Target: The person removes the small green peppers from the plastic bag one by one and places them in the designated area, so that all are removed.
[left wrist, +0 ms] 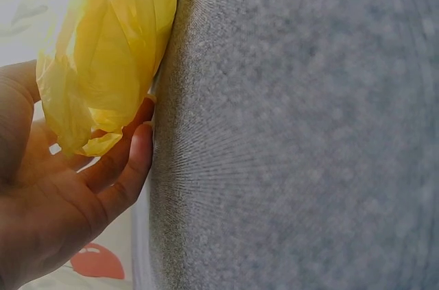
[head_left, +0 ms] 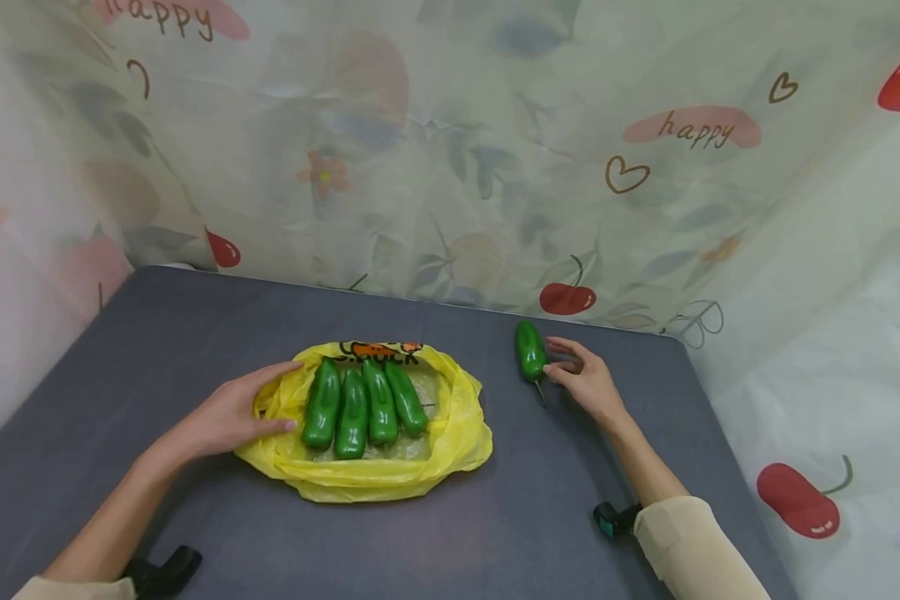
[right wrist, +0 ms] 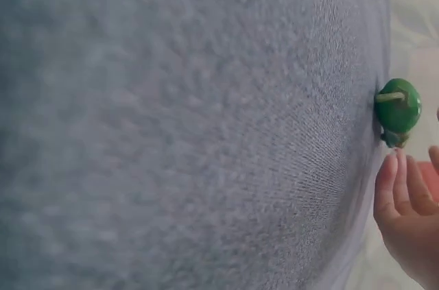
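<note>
A yellow plastic bag (head_left: pixel 450 467), its mouth rolled wide, lies on the table with several green chili peppers (head_left: pixel 381 402) side by side inside. My left hand (head_left: pixel 232 410) holds the bag's left edge, thumb at the front and fingers farther back; in the left wrist view, the crumpled yellow film (left wrist: pixel 110 57) sits between thumb and fingers. Another green chili pepper (head_left: pixel 530 350) lies right of the bag, stem toward me. Just right of it is my right hand (head_left: pixel 588 383), fingers loosely bent and apart, thumb tip right at the pepper's side. The right wrist view shows the pepper's stem end (right wrist: pixel 398 106) just beyond the fingertips.
The dark grey table (head_left: pixel 450 542) ends at a back edge close behind the lone pepper. A printed curtain (head_left: pixel 435 167) with fruit and lettering hangs along the back and both sides. Black straps (head_left: pixel 617 518) sit on both wrists, by the light sleeves.
</note>
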Available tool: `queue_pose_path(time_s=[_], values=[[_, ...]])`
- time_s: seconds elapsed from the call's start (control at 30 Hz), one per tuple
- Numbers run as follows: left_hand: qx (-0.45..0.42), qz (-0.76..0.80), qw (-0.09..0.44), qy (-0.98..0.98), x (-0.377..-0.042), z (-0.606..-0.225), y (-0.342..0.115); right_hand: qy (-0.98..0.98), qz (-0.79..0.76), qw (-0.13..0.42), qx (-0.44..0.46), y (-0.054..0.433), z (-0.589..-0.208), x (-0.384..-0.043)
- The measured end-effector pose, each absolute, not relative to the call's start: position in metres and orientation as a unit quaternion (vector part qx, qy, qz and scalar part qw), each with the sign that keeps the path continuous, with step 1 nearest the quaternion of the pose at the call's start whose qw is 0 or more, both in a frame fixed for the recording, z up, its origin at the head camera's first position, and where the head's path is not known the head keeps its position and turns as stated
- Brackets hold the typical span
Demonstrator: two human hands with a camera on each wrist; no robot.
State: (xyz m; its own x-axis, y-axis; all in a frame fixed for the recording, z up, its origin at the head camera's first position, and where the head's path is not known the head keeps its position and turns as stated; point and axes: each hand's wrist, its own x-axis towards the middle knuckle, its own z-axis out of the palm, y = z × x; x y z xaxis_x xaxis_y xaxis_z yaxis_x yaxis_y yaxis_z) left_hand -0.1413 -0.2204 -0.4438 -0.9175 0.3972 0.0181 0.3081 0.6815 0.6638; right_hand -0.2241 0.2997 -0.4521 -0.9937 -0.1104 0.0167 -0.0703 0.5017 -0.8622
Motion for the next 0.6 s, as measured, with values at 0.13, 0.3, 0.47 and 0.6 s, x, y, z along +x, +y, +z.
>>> queue_pose_path(time_s=[0.13,0.3,0.47,0.6], values=[[0.19,0.352,0.068,0.914,-0.142,-0.443,-0.22,0.863,-0.501,0.012,-0.058,0.299,-0.449,-0.217],[0.188,0.353,0.07,0.914,-0.141,-0.442,-0.22,0.859,-0.507,0.012,-0.066,0.294,-0.444,-0.209],[0.189,0.352,0.068,0.914,-0.14,-0.442,-0.219,0.849,-0.521,0.004,-0.092,0.287,-0.441,-0.202],[0.188,0.352,0.068,0.914,-0.14,-0.441,-0.219,0.84,-0.531,0.008,-0.109,0.281,-0.438,-0.199]])
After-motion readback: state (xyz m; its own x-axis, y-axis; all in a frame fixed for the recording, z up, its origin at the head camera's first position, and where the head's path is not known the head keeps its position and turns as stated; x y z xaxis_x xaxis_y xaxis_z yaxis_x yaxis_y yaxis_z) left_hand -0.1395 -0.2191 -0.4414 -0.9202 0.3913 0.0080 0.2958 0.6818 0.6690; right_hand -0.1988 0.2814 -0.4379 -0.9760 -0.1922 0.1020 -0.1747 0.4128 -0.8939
